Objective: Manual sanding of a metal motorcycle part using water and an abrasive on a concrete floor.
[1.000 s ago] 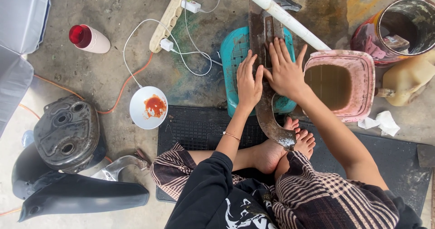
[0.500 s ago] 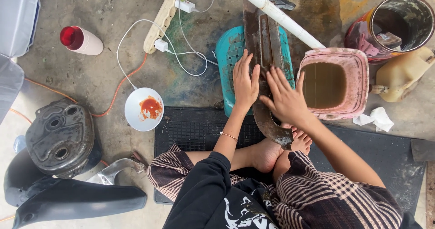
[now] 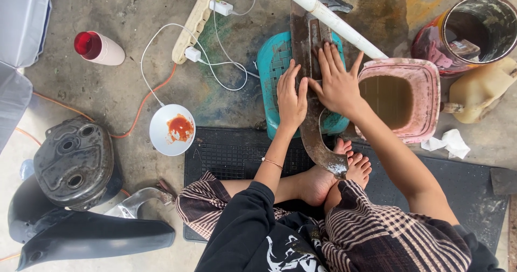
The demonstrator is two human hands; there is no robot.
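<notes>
I have both hands flat on a long rusty blade (image 3: pixel 311 116) that lies across a teal stool (image 3: pixel 272 67), its curved tip reaching back to my bare feet (image 3: pixel 336 175). My left hand (image 3: pixel 291 97) presses on the blade's left edge, fingers straight and together; my right hand (image 3: pixel 336 83) lies just beside it with fingers spread, palm down. Neither grip is closed round anything, both are only pressing flat. A white pipe (image 3: pixel 328 16) slants over the far end of the blade and crowds my right fingertips. Just right of that hand sits a pink basin (image 3: pixel 425 78) of brown water, with a dark drum (image 3: pixel 474 27) and a pale jug (image 3: pixel 482 92) beyond, and a crumpled tissue (image 3: pixel 449 142) on the floor. To the left lie a power strip (image 3: pixel 193 24) with white cable, a white dish (image 3: pixel 171 129) smeared red, a red-topped cup (image 3: pixel 99 47), and dark engine covers (image 3: pixel 72 161). I sit on a black mat (image 3: pixel 226 153)
</notes>
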